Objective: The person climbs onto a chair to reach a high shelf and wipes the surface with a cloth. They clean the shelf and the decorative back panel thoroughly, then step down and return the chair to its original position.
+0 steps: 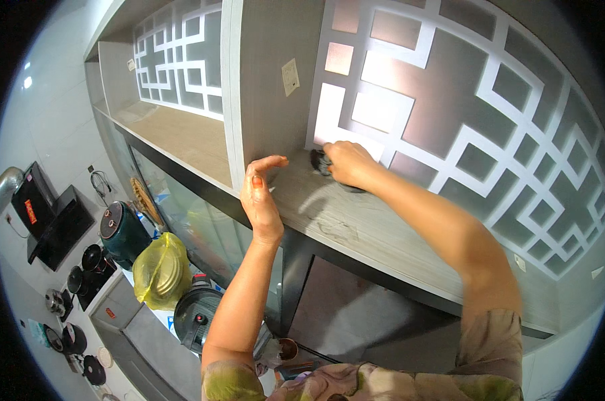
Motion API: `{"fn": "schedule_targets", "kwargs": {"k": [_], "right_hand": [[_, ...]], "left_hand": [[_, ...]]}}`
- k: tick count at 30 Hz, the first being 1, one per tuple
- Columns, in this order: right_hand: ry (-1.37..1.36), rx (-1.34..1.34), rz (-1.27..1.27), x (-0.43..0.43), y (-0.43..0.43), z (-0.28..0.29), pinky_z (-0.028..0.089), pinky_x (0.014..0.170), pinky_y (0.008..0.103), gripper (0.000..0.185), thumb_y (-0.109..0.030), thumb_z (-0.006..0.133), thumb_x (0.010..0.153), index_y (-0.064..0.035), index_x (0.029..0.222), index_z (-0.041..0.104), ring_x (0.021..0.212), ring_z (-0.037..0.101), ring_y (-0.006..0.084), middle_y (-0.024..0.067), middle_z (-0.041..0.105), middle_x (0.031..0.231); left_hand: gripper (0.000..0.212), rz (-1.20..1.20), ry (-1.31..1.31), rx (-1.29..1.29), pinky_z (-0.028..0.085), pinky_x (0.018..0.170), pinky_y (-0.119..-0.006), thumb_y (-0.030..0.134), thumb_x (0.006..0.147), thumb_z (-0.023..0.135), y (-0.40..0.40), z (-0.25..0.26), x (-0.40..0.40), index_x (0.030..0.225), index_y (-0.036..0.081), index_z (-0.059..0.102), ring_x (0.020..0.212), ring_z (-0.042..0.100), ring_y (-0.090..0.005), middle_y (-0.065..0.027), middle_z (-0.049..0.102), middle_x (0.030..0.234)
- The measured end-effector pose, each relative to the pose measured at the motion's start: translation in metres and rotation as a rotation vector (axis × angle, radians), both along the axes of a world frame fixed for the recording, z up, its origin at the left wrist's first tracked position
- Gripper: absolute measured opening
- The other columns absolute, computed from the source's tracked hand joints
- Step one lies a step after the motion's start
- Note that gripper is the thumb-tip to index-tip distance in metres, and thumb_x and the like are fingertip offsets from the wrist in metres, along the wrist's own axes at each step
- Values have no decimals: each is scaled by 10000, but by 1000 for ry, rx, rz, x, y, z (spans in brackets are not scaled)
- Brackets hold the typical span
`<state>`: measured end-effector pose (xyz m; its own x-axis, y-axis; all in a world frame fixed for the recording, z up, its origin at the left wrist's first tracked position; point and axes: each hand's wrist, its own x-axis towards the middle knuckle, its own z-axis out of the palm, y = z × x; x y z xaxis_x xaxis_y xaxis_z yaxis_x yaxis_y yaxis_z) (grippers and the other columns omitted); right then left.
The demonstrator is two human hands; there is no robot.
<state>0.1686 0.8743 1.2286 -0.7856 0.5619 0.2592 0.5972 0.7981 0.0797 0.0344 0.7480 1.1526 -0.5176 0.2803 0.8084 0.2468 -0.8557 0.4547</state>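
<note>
My right hand [352, 163] is closed around a dark grey cloth [321, 161]. It presses the cloth onto the grey wood-grain shelf [402, 235], in the back corner by the white lattice panel [400, 158]. Most of the cloth is hidden beneath the hand. My left hand [263, 205] is at the shelf's front edge, by the foot of the upright divider [264, 75]. Its fingers are apart with nothing seen between them; whether it touches the divider cannot be told. Wet-looking smears mark the shelf between my arms.
A paper label [291, 77] is stuck to the divider. Left of it lies another shelf compartment [182, 138]. Lower left, a counter holds a green air fryer [124, 230], a yellow plastic bag [163, 270] and a lidded pot [197, 316]. Further off are a range hood [56, 225] and several pans.
</note>
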Motion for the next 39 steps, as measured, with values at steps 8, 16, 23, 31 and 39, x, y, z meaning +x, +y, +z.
{"fn": "schedule_targets", "kwargs": {"k": [8, 16, 23, 31, 39], "right_hand": [[2, -25, 115, -45, 10, -9, 513, 841, 440, 341, -19, 605, 741, -65, 1077, 639, 1008, 622, 347, 177, 657, 1035], [143, -170, 327, -33, -16, 7, 466, 896, 429, 455, 38, 542, 733, -72, 1174, 567, 1063, 566, 362, 186, 619, 1087], [66, -133, 229, -43, -14, -11, 485, 904, 436, 459, -32, 517, 709, -47, 1162, 591, 1069, 594, 360, 207, 634, 1119], [68, -215, 404, -51, -72, -6, 458, 906, 420, 436, -239, 622, 736, -82, 1138, 560, 1084, 557, 324, 133, 614, 1106], [193, -85, 507, -51, -90, -19, 475, 846, 416, 436, -226, 731, 692, -149, 1092, 576, 1030, 564, 288, 75, 598, 1033]], "left_hand": [[499, -8, 13, 62, 380, 994, -419, 421, 972, 356, 0, -2, -1, 999, -30, 568, 1009, 579, -269, -169, 614, 1000], [477, -78, -66, 210, 383, 992, -448, 406, 977, 350, 0, 1, -7, 947, -23, 558, 959, 587, -284, -178, 621, 935], [463, -4, -201, 269, 414, 915, -419, 403, 996, 309, -50, -15, -18, 892, 12, 535, 866, 575, -268, -162, 605, 867], [393, 179, -292, -76, 437, 851, -342, 314, 1006, 370, -73, -34, -12, 914, -7, 577, 826, 576, -199, -118, 609, 844], [308, 161, -339, -317, 454, 771, -290, 238, 1000, 429, -83, -55, 5, 948, -9, 606, 790, 570, -149, -70, 605, 818]]}}
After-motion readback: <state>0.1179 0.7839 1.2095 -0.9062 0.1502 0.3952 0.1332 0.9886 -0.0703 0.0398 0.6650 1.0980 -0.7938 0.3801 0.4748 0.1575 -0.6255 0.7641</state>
